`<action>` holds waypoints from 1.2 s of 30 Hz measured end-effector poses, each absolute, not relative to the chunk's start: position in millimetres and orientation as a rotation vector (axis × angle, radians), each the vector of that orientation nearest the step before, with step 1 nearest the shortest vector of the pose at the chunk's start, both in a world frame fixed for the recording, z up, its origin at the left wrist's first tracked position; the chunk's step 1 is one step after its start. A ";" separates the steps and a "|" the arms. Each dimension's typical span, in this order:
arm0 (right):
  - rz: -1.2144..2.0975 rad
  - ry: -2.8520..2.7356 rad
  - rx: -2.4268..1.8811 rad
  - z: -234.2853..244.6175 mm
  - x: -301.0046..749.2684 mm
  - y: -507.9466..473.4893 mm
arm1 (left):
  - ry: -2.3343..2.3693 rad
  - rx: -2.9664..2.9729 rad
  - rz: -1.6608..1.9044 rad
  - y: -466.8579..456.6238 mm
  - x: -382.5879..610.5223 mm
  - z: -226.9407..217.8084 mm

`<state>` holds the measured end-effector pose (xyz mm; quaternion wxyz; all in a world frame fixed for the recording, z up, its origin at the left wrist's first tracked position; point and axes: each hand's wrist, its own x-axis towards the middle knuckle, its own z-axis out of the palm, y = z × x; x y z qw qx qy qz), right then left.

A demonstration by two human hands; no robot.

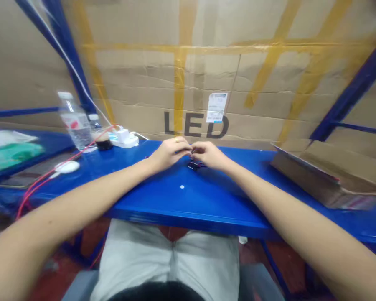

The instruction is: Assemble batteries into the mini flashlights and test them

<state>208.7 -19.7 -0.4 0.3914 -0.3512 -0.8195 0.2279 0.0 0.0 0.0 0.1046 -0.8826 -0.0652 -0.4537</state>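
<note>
Both hands meet over the blue table (163, 194), fingertips nearly touching. My left hand (172, 152), with a ring on one finger, is closed in a pinch. Opposite it, my right hand (208, 154) pinches too, around something small and dark that is mostly hidden by the fingers. A small black object (193, 166) with a glossy highlight shows just below the right fingertips; blur hides its kind. Whether it joins what the fingers hold, I cannot tell.
An open cardboard box (316, 179) stands at the right. To the left are a clear bottle (77, 123), a dark-liquid bottle (102, 140), a white power strip (125, 139), a white round disc (67, 167) and a red cable (39, 184). A large carton (138, 92) rises behind.
</note>
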 end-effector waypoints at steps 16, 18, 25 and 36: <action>0.581 -2.044 -0.969 4.0 223.9 -13.4 | -0.198 -2.699 -1.350 13.5 16.2 0.8; 0.558 -2.040 -0.952 3.6 224.1 -12.1 | -0.216 -2.702 -1.334 13.7 16.2 1.0; 0.506 -2.046 -0.921 1.8 226.0 -8.2 | -0.233 -2.710 -1.300 15.0 16.9 0.4; 0.490 -2.056 -0.937 3.6 227.5 -8.5 | -0.292 -2.779 -1.232 8.8 18.7 4.3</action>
